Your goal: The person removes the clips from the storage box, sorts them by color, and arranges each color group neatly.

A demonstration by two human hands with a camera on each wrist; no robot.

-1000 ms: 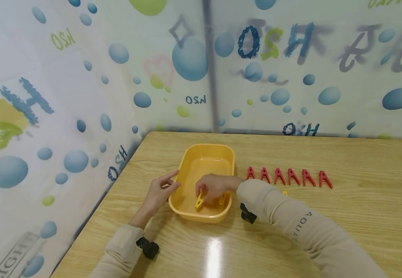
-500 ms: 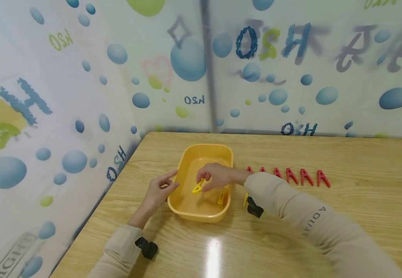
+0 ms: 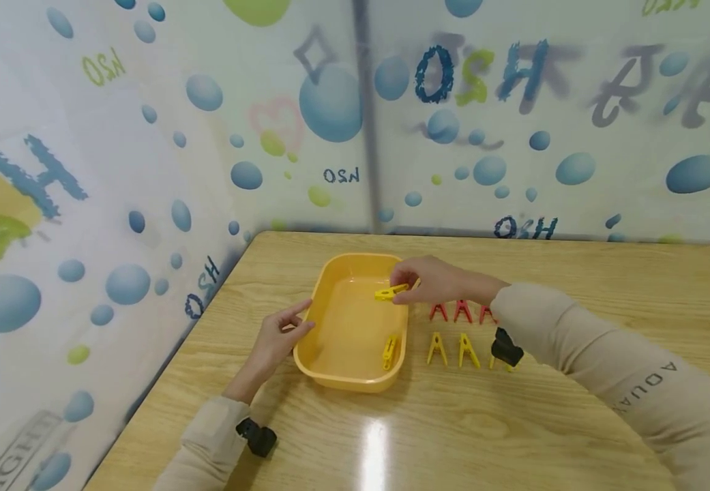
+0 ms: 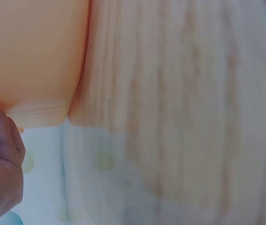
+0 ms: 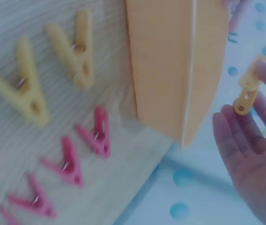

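My right hand (image 3: 431,278) pinches a yellow clothespin (image 3: 385,294) between thumb and fingers, over the right rim of the yellow plastic basin (image 3: 342,320). The right wrist view shows this clothespin (image 5: 246,98) at the fingertips, above the spread palm. Another yellow clothespin (image 3: 389,352) lies inside the basin by its right wall. At the basin's left rim rests my left hand (image 3: 277,341), its index finger and thumb tips against the edge and its fingers relaxed. The left wrist view catches only bent fingers (image 4: 3,136) beside the basin wall (image 4: 34,56).
Right of the basin stand two rows on the wooden table (image 3: 342,443): yellow clothespins (image 3: 468,351) in front, red clothespins (image 3: 462,311) behind. My right forearm hides part of both rows. A printed cloth wall (image 3: 483,136) borders the table's back and left.
My right hand has lifted the yellow clothespin from inside the basin and carried it right and away from me to the right rim. The left hand stays at the left rim.
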